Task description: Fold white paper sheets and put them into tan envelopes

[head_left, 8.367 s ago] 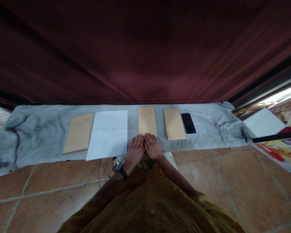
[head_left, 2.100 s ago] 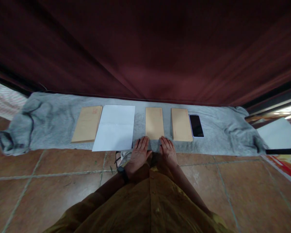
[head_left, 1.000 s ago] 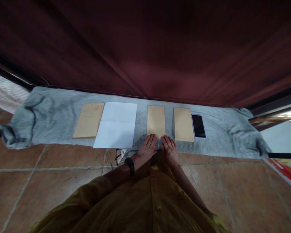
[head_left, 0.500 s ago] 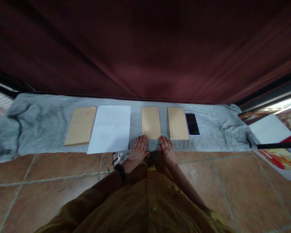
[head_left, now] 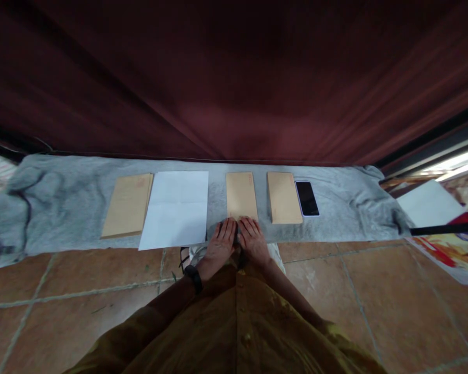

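Observation:
My left hand (head_left: 220, 242) and my right hand (head_left: 252, 241) lie flat side by side on the near edge of a grey cloth (head_left: 62, 208), fingers stretched out, holding nothing. Their fingertips touch the near end of a narrow brown envelope (head_left: 241, 195). A second brown envelope (head_left: 283, 197) lies to its right, with a black phone (head_left: 307, 198) beside that. A white sheet of paper (head_left: 176, 209) and a wider brown envelope (head_left: 127, 205) lie to the left. A black band sits on my left wrist.
A dark red curtain (head_left: 234, 83) hangs behind the cloth. The floor is brown tile (head_left: 366, 291). At the right edge lie a white sheet (head_left: 429, 203), a black bar (head_left: 444, 228) and a colourful printed sheet (head_left: 452, 252).
My hands, apart half a second ago, have come together below the middle envelope. The view has shifted slightly; the envelopes, paper and phone have stayed in place.

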`<state>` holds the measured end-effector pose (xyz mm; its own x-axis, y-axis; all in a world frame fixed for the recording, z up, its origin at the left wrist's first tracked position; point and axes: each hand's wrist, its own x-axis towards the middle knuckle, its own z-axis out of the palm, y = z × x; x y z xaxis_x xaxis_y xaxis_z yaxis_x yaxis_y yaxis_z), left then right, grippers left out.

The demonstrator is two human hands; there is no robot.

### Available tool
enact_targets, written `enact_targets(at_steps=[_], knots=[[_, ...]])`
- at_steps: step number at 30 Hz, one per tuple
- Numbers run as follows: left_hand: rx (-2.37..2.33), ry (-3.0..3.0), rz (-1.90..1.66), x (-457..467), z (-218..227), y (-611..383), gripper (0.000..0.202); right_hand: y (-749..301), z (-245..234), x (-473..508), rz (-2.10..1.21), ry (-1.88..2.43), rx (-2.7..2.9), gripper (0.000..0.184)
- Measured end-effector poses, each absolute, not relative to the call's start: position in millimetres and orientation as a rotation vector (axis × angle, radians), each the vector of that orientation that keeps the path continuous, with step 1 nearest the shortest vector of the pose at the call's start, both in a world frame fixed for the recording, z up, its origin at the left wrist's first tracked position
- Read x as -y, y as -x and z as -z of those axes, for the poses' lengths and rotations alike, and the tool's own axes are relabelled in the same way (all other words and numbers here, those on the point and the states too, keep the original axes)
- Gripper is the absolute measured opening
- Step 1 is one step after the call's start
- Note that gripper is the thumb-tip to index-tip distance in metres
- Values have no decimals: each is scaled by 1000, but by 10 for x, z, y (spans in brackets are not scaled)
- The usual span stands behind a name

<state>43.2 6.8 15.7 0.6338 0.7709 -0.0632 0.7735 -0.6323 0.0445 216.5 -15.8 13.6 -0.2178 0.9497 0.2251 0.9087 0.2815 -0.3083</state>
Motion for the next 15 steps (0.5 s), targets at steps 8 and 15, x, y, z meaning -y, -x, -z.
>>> enact_targets(at_steps=[8,15], knots=[[-1335,-2759,49,-77,-202,-429,70,-2203,-149,191,-179,1717,2161,46],[-1356,-2754,8,-66,-224,-441,69,-2377,-107,264,-144,1772,2114,49]])
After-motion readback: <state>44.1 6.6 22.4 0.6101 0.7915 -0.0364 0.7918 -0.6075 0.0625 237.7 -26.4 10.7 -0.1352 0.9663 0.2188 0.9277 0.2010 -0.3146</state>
